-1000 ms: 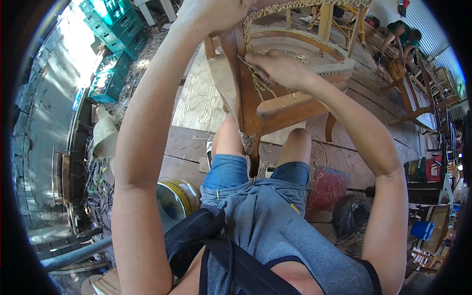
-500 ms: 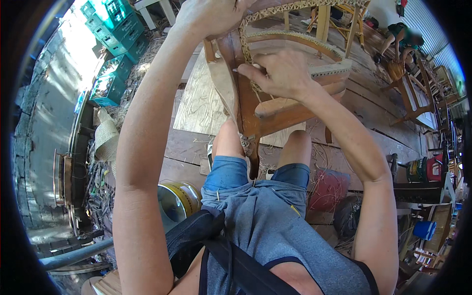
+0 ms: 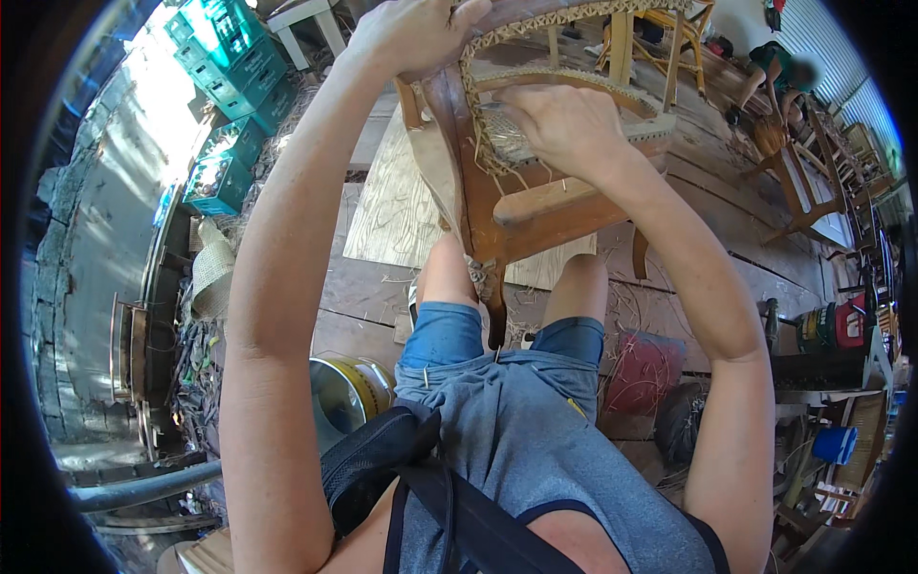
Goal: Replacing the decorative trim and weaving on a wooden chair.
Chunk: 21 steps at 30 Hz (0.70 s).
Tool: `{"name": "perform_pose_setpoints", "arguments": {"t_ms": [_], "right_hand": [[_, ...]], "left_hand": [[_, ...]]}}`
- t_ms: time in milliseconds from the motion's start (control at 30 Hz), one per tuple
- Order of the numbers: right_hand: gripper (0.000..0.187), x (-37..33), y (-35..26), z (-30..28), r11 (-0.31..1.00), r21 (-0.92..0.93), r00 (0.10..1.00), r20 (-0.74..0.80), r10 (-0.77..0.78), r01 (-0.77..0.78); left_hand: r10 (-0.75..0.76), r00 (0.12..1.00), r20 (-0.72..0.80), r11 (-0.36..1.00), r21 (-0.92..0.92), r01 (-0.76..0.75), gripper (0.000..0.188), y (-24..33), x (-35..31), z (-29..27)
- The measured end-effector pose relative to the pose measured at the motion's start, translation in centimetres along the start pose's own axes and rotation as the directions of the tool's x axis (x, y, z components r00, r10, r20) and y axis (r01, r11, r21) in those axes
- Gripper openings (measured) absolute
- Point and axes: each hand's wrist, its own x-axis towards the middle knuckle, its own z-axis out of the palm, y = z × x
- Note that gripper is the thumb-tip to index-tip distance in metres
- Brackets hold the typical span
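Note:
A brown wooden chair [image 3: 526, 239] stands tilted before me between my knees, its armrest pointing toward me. Woven cane edging [image 3: 535, 26] runs along the curved frame of its back. My left hand [image 3: 413, 38] is wrapped round the upper left of this frame, thumb over the edge. Within the frame opening, my right hand [image 3: 576, 134] has its fingers bent and close together, pointing left beside the edging. Whatever lies between those fingertips is hidden. Loose cane strands [image 3: 495, 161] dangle from the frame just below and left of them.
A plywood sheet [image 3: 382, 215] lies under the chair on the plank floor. A yellow-rimmed bucket [image 3: 381, 387] is at my left, a red container [image 3: 643, 371] at my right. Green crates [image 3: 234, 81] are stacked far left. Another person [image 3: 773, 77] bends over at the far right near wooden chairs [image 3: 808, 196].
My right hand has moved up and slightly right, away from the frame's left side, uncovering the loose strands there. My left hand keeps its hold on the frame.

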Motion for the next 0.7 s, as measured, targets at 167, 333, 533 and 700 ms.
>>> {"name": "perform_pose_setpoints", "arguments": {"t_ms": [167,333,533,700], "right_hand": [[0.022,0.8,-1.0,-0.6,0.998,-0.06,0.999,0.032,0.012,-0.01],[0.024,0.7,-0.7,-0.4,0.991,-0.135,0.997,0.083,0.001,0.01],[0.022,2.3,-1.8,0.2,0.995,0.088,0.998,0.047,0.04,-0.044],[0.031,4.4,3.6,3.4,0.94,0.317,0.976,0.13,-0.172,0.123]], "left_hand": [[-0.007,1.0,0.003,1.0,0.006,0.007,0.067,-0.4,0.1,-0.2],[-0.003,1.0,0.024,1.0,0.022,0.002,0.068,-0.2,0.5,-0.1],[-0.039,0.999,0.016,0.999,0.0,0.039,0.067,-0.4,0.6,0.2],[0.03,0.997,-0.077,1.0,-0.006,-0.03,0.066,-0.5,0.5,0.6]]}}
